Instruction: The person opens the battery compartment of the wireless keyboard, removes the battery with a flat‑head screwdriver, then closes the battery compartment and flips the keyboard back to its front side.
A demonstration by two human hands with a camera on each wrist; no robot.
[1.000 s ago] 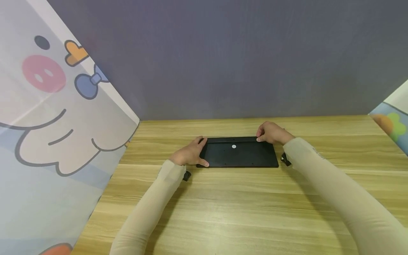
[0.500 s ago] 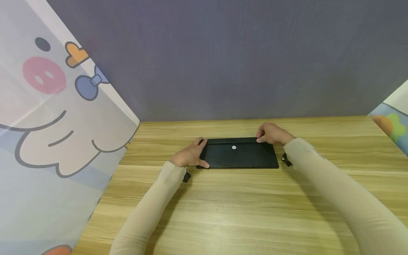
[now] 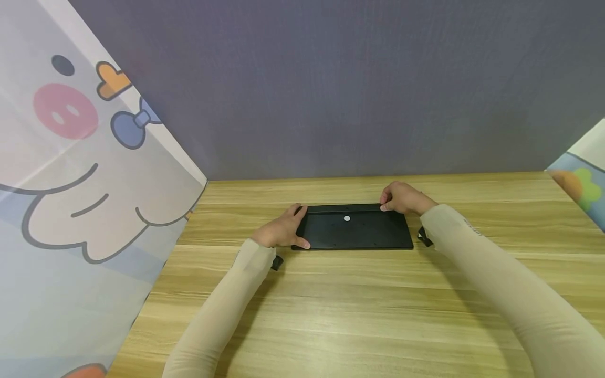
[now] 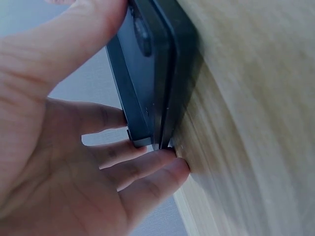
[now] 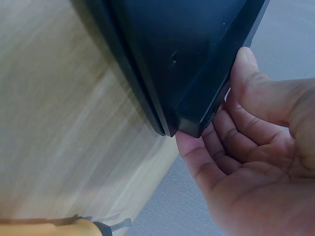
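Observation:
A flat black keyboard (image 3: pixel 354 231) lies underside up on the wooden table, with a raised ridge along its far edge and a small white round sticker. Its keys are hidden. My left hand (image 3: pixel 282 227) grips the left end, thumb at the near corner and fingers at the far corner. In the left wrist view, the fingers of that hand (image 4: pixel 83 147) reach round the end of the keyboard (image 4: pixel 147 73). With thumb and curled fingers, my right hand (image 3: pixel 405 198) pinches the ridge near the right end; the right wrist view shows this hand (image 5: pixel 261 142) close up.
The wooden table (image 3: pixel 331 315) extends toward me, and a grey panel (image 3: pixel 354 89) rises behind it. A wall printed with cartoon figures (image 3: pixel 94 173) stands at the left. A partly cropped yellow-orange item with a dark end (image 5: pixel 74 228) shows low in the right wrist view.

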